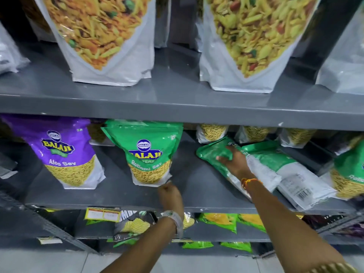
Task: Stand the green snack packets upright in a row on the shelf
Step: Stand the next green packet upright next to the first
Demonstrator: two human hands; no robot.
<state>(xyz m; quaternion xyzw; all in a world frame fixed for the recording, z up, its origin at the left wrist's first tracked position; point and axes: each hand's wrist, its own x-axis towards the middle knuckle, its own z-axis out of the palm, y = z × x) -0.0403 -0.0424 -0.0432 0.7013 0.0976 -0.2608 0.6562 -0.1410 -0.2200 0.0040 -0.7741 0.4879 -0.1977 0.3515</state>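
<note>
One green snack packet (146, 152) stands upright on the grey middle shelf (122, 192), with more green packets behind it. My left hand (169, 196) pinches its lower right corner. To the right, two green packets lie flat, back side up: one (213, 154) under my right hand (235, 161), which presses on it with fingers spread, and another (285, 170) overlapping beside it. A further green packet (348, 174) stands tilted at the far right edge.
A purple packet (65, 150) stands upright left of the green one. Small white packets (211, 133) line the back of the shelf. Big white snack bags (106, 36) stand on the shelf above. Lower shelves hold more packets (218, 221).
</note>
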